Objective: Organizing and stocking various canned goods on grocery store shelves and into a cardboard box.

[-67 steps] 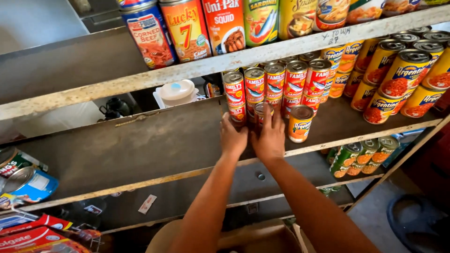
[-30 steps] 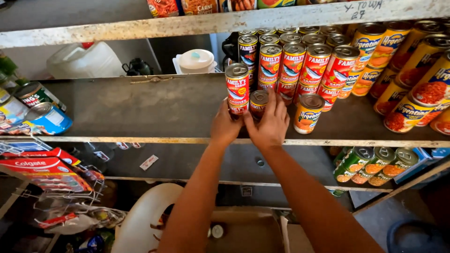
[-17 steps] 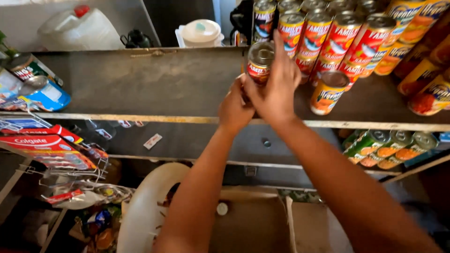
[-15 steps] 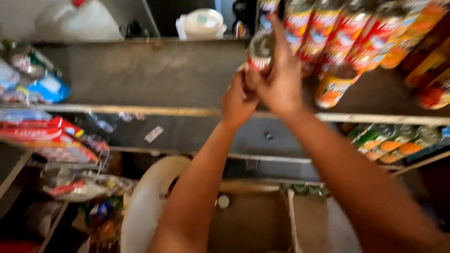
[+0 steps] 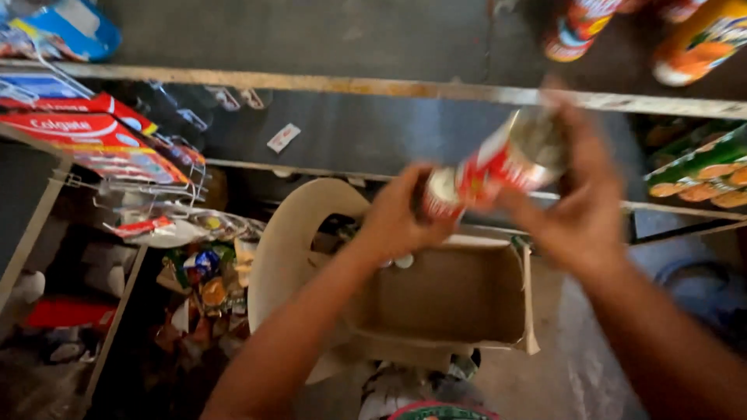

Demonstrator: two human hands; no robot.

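Grey wooden shelves (image 5: 373, 85) line the wall, more tins ranged along their upper right. Below them both hands grip one red-and-white labelled tin can (image 5: 498, 165) tilted over an open cardboard box (image 5: 459, 295): left hand (image 5: 401, 218) cupping its base, right hand (image 5: 580, 206) wrapping its top, steadying it.

1. An open cardboard box (image 5: 459, 292) sits below me, just beside a pale plastic chair (image 5: 284, 249).
2. Red toothpaste cartons (image 5: 85, 132) fill a wire rack (image 5: 183, 167) to my left.
3. Green cans (image 5: 700, 167) lie on the lower shelf (image 5: 311, 175) at right.
4. Orange cans (image 5: 700, 43) stand on the upper shelf (image 5: 311, 84).
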